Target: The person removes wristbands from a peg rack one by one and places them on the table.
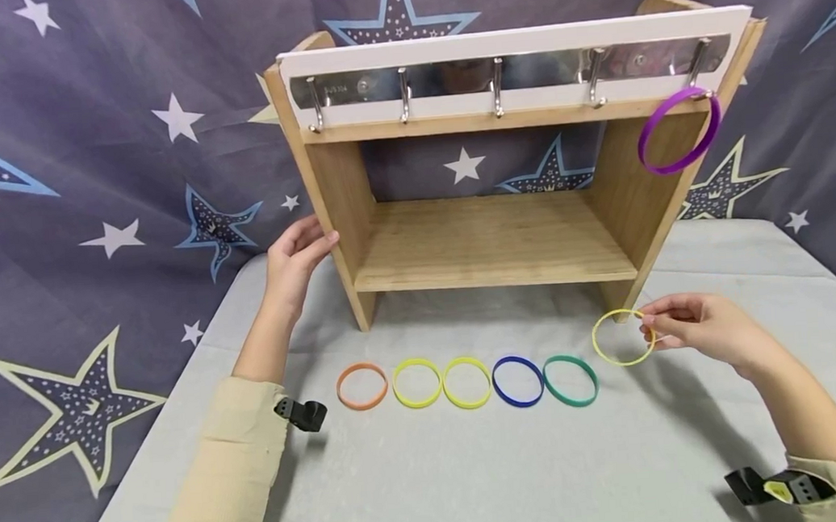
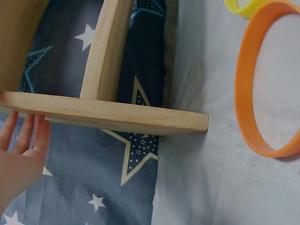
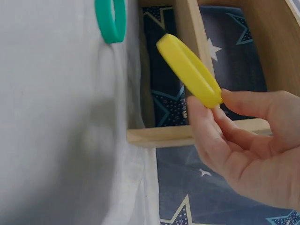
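My right hand (image 1: pixel 707 330) pinches a thin yellow silicone wristband (image 3: pixel 190 70) between thumb and fingertips, above the table by the right foot of a wooden shelf (image 1: pixel 495 276). My left hand (image 1: pixel 290 266) touches the outer side of the shelf's left panel (image 2: pixel 140 119), its fingers fairly straight in the left wrist view. A purple wristband (image 1: pixel 715 123) hangs on the rightmost hook of the metal hook rail (image 1: pixel 449 81). On the table, from left to right, lie an orange wristband (image 1: pixel 364 407), two yellow wristbands (image 1: pixel 419 405), a blue wristband (image 1: pixel 519 404) and a green wristband (image 1: pixel 573 403).
The shelf stands at the back of a table covered in pale grey cloth (image 1: pixel 463 484). Behind it hangs a dark curtain (image 1: pixel 138 313) with stars. The other hooks on the rail bear nothing.
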A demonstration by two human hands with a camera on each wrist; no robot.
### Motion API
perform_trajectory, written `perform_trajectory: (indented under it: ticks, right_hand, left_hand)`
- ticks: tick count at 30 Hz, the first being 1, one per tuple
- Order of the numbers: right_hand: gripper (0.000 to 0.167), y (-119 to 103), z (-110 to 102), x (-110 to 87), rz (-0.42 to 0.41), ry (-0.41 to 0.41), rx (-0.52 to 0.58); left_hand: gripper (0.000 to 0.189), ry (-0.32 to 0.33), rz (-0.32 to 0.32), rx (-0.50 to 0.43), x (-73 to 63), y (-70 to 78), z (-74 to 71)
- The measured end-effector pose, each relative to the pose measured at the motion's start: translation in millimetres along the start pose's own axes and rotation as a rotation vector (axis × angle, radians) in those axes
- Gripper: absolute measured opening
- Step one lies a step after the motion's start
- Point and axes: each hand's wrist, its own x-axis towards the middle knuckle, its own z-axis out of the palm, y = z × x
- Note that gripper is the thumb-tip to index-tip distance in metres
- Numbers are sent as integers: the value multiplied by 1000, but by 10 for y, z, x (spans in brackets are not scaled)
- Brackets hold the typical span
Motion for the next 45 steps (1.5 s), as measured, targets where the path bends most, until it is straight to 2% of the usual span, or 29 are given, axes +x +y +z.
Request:
perform_trajectory:
  ticks: [3, 7, 15, 27, 34, 45]
  right_hand:
    - [33, 55, -4, 5, 18, -92, -25]
    - [34, 132, 11, 20, 56, -189, -29]
    - [32, 212, 59, 46, 138, -276, -23]
    - [33, 179, 46, 25, 210, -271, -117]
    - [38, 156, -24, -32, 178, -247, -120]
    - [44, 89, -97, -69, 103, -151, -216]
  left_hand:
    - [23, 1, -1, 0, 0, 0, -5]
    - [23, -3, -2, -2, 2, -3, -8]
    - [23, -4, 2, 4, 7, -1, -5]
    - [22, -2, -3, 10, 12, 7, -10]
    - [24, -6, -19, 34, 2, 16, -16]
    - [24, -4, -20, 44, 5, 22, -22]
